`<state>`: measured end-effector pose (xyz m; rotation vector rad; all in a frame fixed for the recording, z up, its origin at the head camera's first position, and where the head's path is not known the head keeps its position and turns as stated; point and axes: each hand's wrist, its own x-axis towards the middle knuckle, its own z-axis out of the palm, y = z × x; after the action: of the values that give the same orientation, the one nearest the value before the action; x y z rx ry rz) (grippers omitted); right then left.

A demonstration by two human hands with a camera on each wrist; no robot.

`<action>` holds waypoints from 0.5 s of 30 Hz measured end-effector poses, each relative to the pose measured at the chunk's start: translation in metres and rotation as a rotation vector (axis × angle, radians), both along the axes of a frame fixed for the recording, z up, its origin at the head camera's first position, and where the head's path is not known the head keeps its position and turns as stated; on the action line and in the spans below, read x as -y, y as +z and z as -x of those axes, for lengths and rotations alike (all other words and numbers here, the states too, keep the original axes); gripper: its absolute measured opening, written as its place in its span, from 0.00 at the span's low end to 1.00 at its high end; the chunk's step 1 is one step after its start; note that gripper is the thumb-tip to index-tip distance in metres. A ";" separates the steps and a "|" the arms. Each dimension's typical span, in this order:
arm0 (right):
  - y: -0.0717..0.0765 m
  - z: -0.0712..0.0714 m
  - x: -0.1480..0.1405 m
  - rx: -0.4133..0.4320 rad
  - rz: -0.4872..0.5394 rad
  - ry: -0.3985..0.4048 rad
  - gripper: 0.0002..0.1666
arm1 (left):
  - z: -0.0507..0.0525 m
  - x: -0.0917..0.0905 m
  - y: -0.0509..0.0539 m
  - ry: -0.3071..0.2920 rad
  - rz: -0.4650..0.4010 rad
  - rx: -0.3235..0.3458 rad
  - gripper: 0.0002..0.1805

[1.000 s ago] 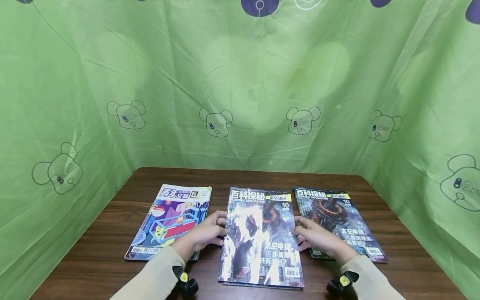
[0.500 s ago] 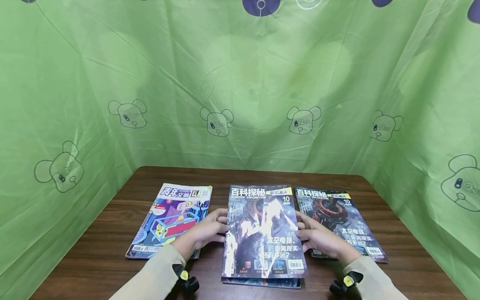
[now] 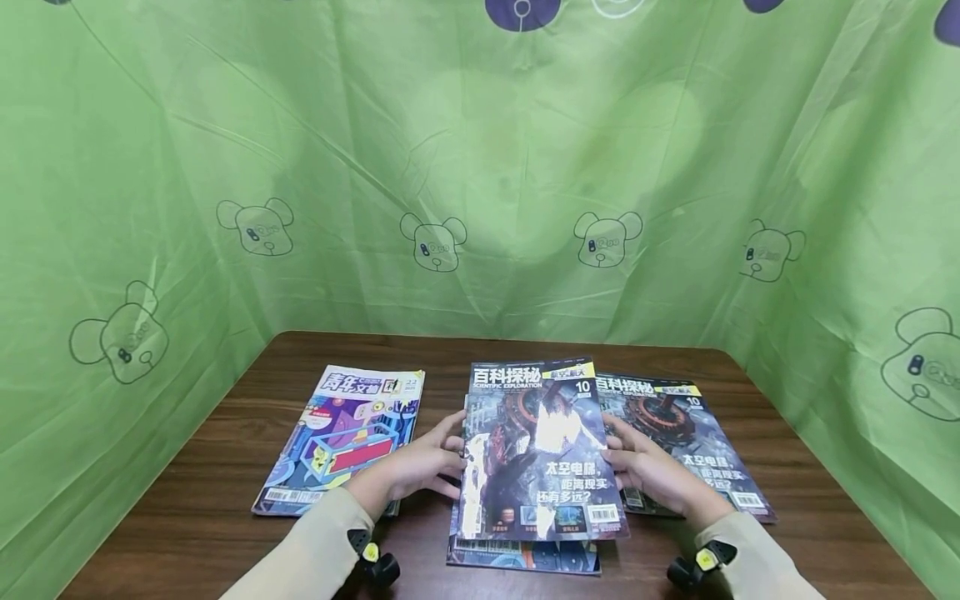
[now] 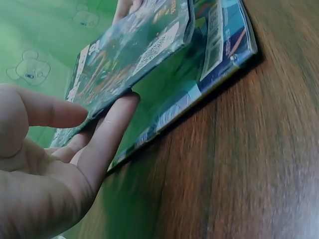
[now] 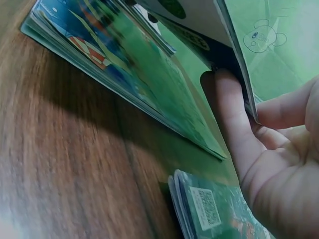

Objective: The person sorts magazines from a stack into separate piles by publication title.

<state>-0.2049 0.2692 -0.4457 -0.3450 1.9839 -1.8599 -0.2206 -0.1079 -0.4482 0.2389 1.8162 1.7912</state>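
Note:
A dark blue science magazine (image 3: 517, 467) is held above the table by its two long sides. My left hand (image 3: 418, 460) pinches its left edge, and in the left wrist view the fingers of that hand (image 4: 55, 164) lie along that edge. Gripping the opposite edge is my right hand (image 3: 654, 473), its thumb and fingers on either side of the magazine (image 5: 199, 25) in the right wrist view. Under it a blue, colourful magazine (image 3: 525, 556) lies on the table, mostly hidden in the head view, with a gap between the two.
To the left lies a purple youth magazine (image 3: 345, 442), partly behind my left arm. A second copy of the science magazine (image 3: 697, 442) lies at the right, partly covered. The brown wooden table (image 3: 187, 500) meets a green curtain (image 3: 480, 300) at the back.
Both hands have lifted the top science magazine and carried it slightly rightward and away from me. More of the magazine beneath it shows at the front. The side magazines have stayed put.

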 end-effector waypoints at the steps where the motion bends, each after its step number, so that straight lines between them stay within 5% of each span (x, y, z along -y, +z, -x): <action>1: 0.001 0.000 -0.001 0.000 0.000 -0.003 0.47 | 0.000 -0.001 0.000 -0.004 -0.012 -0.003 0.47; 15: 0.010 -0.001 -0.030 -0.038 -0.036 -0.043 0.44 | 0.000 -0.029 0.002 0.008 -0.067 -0.051 0.39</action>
<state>-0.2034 0.2990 -0.4359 -0.3320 2.0622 -1.8547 -0.2205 -0.0793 -0.4464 0.3064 1.7964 1.8698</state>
